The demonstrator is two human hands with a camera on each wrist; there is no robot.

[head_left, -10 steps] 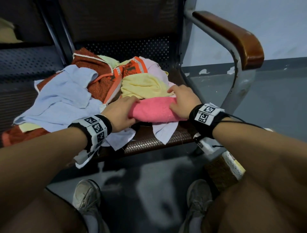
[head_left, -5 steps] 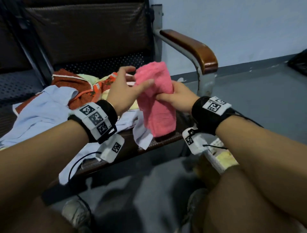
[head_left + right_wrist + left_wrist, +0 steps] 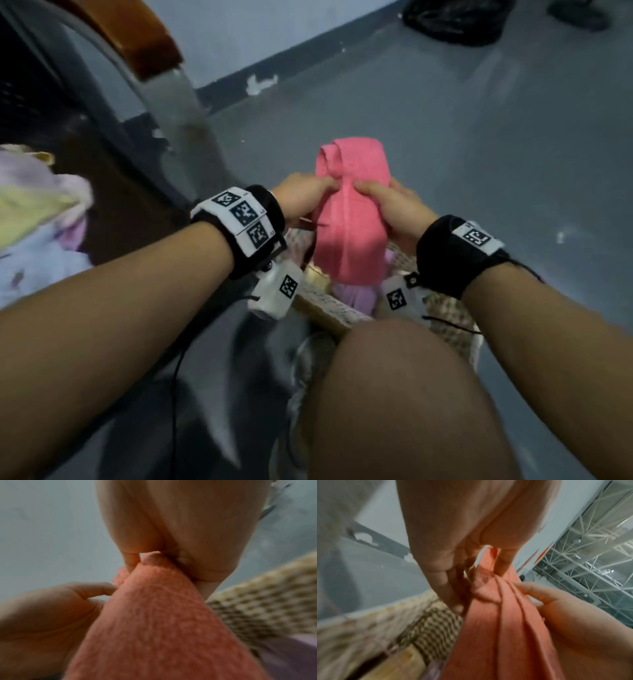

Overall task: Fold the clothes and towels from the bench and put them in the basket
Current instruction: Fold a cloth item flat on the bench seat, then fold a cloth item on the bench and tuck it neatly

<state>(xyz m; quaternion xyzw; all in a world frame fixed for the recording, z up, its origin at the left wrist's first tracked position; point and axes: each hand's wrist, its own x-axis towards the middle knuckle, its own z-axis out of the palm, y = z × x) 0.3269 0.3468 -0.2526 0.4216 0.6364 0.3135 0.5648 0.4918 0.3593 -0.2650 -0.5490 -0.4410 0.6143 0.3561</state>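
A folded pink towel (image 3: 352,219) hangs between both hands, above the woven basket (image 3: 339,310) on the floor. My left hand (image 3: 308,198) pinches its left edge and my right hand (image 3: 387,209) grips its right edge, thumbs on top. In the left wrist view the fingers (image 3: 447,582) pinch the bunched pink towel (image 3: 501,635) over the basket's weave (image 3: 435,631). The right wrist view shows the pink towel (image 3: 157,622) held close to the lens, with the basket (image 3: 260,601) behind it. Unfolded clothes (image 3: 37,212) lie on the bench at the left.
The bench's metal leg and wooden armrest (image 3: 144,44) stand just left of the basket. My knee (image 3: 394,394) hides the basket's near side. A lilac cloth (image 3: 352,298) lies inside the basket. A black bag (image 3: 455,20) sits on the grey floor far off.
Both hands lifted the pink towel off the bench and carried it right, over the basket. My head turned right and down, so the bench now lies at the left edge.
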